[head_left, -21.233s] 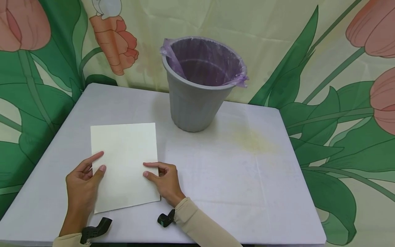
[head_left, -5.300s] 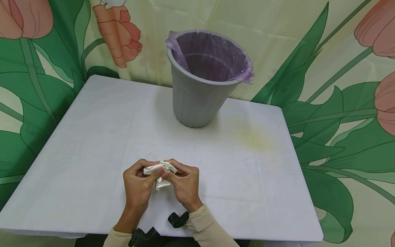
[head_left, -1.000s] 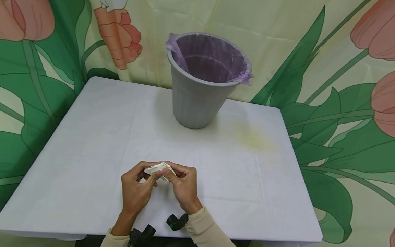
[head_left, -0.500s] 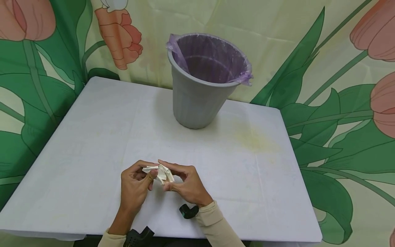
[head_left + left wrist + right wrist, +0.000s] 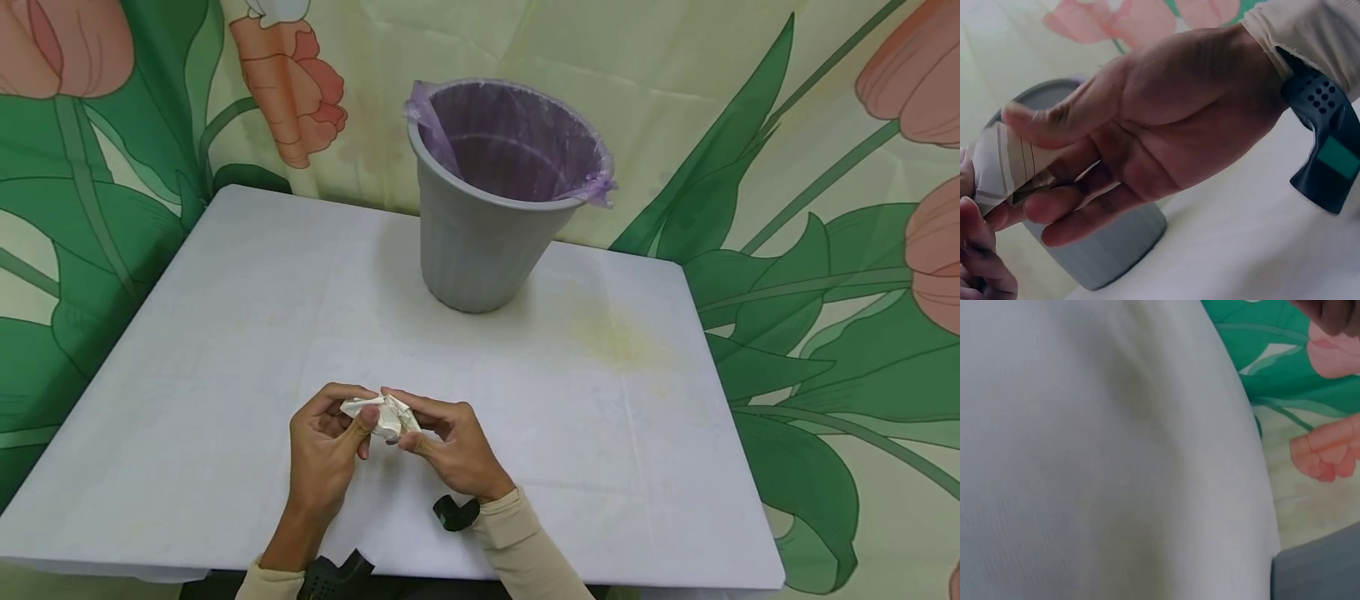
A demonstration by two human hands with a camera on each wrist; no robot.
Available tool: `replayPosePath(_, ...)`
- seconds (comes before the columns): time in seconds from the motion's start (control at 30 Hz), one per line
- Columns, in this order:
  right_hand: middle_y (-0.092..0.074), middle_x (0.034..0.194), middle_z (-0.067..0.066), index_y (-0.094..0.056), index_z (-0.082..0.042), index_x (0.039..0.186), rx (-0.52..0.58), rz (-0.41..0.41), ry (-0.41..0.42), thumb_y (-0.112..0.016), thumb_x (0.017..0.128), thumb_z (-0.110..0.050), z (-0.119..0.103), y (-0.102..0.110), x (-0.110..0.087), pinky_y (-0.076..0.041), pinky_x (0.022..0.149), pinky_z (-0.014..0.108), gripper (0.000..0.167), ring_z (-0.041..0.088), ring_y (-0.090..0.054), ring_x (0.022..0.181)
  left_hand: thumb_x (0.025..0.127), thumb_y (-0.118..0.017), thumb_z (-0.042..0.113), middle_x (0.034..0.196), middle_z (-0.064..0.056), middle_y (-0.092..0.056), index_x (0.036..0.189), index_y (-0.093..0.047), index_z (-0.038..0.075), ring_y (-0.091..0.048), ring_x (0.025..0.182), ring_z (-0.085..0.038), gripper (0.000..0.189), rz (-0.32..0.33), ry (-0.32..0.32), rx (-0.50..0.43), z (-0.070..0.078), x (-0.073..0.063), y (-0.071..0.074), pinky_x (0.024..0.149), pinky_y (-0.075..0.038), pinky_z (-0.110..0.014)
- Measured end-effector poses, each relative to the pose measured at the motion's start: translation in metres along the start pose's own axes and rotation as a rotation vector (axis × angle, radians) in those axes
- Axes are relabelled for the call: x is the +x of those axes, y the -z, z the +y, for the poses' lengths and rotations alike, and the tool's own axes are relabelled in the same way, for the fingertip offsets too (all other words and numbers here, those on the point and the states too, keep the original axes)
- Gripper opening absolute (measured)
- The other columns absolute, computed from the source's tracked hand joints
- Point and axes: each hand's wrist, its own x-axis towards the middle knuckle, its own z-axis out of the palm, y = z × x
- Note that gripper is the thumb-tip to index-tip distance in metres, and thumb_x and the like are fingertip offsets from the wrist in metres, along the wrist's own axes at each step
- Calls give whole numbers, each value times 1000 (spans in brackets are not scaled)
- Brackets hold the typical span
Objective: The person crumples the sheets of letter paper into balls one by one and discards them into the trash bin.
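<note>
A crumpled wad of white paper (image 5: 392, 419) is held between both hands over the near part of the table. My left hand (image 5: 324, 450) pinches its left end between thumb and index finger. On the other side my right hand (image 5: 461, 446) grips the right end, thumb below and index finger along the top. In the left wrist view the folded paper (image 5: 1007, 162) shows creased layers under the left thumb, with the right fingertips at its far edge. The right wrist view shows only a bit of a hand in its top right corner.
A grey trash bin (image 5: 480, 258) lined with a purple plastic bag (image 5: 431, 133) stands at the back middle of the table. White cloth (image 5: 225, 333) with a yellowish stain (image 5: 618, 337) covers the table. Behind hangs a backdrop printed with tulips.
The large flat white sheet of the earliest frame is now a small crumpled wad. Over the last second the right hand has shifted its grip, its wrist swinging to the right.
</note>
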Motion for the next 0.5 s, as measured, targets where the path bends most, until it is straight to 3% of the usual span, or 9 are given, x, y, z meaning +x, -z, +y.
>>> replayPosePath(0.13, -74, 131, 20, -65, -2, 144, -21, 119, 17, -67, 104, -28, 1, -11, 0, -66, 87, 38, 47, 22, -81, 88, 93, -74, -11, 93, -7, -71, 107, -68, -12, -52, 52, -12, 15, 32, 17, -17, -2, -2, -3, 43, -44, -24)
replayPosePath(0.33, -78, 119, 23, -69, 4, 135, -59, 237, 51, -68, 103, -9, 2, -21, 0, -67, 78, 39, 35, 26, -81, 79, 95, -74, -8, 94, -4, -72, 106, -70, -13, -52, 48, -10, 13, 26, -5, -19, -6, -3, -6, 42, -43, -24)
replayPosePath(0.4, -77, 124, 21, -67, 2, 139, -50, 208, 30, -67, 105, -12, 2, -19, 0, -67, 81, 38, 37, 22, -81, 84, 96, -72, -9, 95, -4, -71, 106, -69, -13, -51, 48, -9, 11, 22, -5, -41, -7, -2, -6, 41, -41, -25)
replayPosePath(0.5, -69, 142, 18, -58, -4, 151, 2, 53, -31, -62, 108, -27, -1, -7, 0, -66, 88, 38, 49, 18, -79, 101, 99, -66, -10, 98, -4, -69, 107, -68, -9, -48, 51, -7, 8, 4, 26, -104, -8, -1, -3, 41, -36, -27)
